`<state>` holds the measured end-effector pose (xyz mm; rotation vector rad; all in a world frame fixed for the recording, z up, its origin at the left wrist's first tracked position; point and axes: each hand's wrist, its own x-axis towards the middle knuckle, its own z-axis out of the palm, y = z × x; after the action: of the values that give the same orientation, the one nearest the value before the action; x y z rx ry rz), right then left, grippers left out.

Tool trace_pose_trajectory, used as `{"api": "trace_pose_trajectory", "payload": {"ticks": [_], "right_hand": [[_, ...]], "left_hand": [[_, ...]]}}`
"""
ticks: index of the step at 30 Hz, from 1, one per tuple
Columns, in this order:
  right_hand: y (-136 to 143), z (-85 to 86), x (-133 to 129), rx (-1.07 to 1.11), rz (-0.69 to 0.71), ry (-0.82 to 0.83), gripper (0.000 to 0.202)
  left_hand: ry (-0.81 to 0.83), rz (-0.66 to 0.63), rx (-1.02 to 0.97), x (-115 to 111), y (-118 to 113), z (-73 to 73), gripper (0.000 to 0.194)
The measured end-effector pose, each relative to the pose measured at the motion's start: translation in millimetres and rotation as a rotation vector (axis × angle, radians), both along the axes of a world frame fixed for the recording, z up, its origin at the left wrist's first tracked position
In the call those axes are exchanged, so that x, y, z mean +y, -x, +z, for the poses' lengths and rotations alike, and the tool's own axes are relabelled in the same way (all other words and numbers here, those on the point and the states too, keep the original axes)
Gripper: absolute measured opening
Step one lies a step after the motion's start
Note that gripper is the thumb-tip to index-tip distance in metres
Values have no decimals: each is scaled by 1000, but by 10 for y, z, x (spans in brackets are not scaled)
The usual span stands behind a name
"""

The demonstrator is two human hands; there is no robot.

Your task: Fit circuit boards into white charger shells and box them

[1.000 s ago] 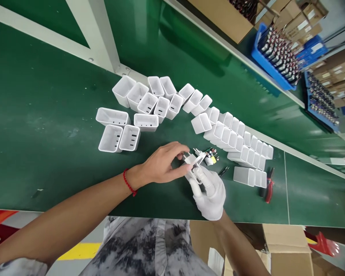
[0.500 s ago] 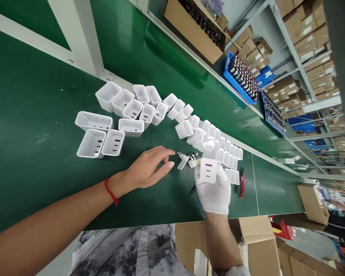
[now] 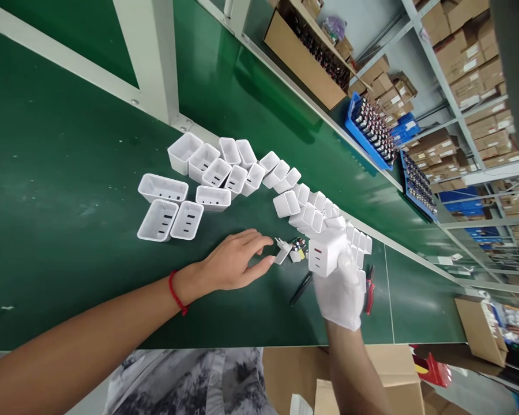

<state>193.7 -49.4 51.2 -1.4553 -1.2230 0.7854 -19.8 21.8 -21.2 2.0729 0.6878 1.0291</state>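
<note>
My left hand (image 3: pixel 233 262), bare with a red cord bracelet, hovers low over the green bench. Its thumb and index finger are apart and hold nothing. Just past these fingertips lies a white plug piece (image 3: pixel 282 252) with metal prongs, beside a small circuit board (image 3: pixel 298 249) with a yellow part. In a white glove, my right hand (image 3: pixel 341 291) grips a white charger housing (image 3: pixel 322 257) with three slots in its end face, the top one reddish. The glove hides part of the housing's far side.
Several open white housings (image 3: pixel 187 221) stand to the left, and more run in rows (image 3: pixel 305 214) along the back rail. A black pen-like tool (image 3: pixel 301 289) and red-handled pliers (image 3: pixel 370 291) lie on the bench (image 3: pixel 90 276). Blue trays (image 3: pixel 372 129) of parts sit beyond the rail.
My right hand has turned the charger housing so its side now shows, and its slotted face points more to the left. My left hand keeps nearly the same pose. The view has shifted slightly.
</note>
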Motion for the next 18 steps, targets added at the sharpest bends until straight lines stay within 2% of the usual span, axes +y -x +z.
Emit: {"api": "trace_pose_trajectory", "payload": {"ticks": [4,5,7,10,14,16,18], "right_hand": [[-164,68,-36,-465,-119,-223,52],[-168,63,-65,-564,-118,-249,53],[-100,6,-130,-714,-28,-282,59],[148,-206,-227,-899,147,-336,69],[478,-556,-354,-1043,180,-361,61],[548,-658,-403,-1086,153,-375,56],[555,-694,-429,-1115,140,-394,53]], "left_hand": [[21,-27,13,-18,-4,25,19],[31,-29,3,-16,0,30,22],[43,-10,-46,1,15,32,31],[28,16,-206,56,53,11,44],[39,-103,-350,98,84,-16,61],[50,-142,-300,87,76,-8,59],[59,-152,-217,68,62,11,41]]}}
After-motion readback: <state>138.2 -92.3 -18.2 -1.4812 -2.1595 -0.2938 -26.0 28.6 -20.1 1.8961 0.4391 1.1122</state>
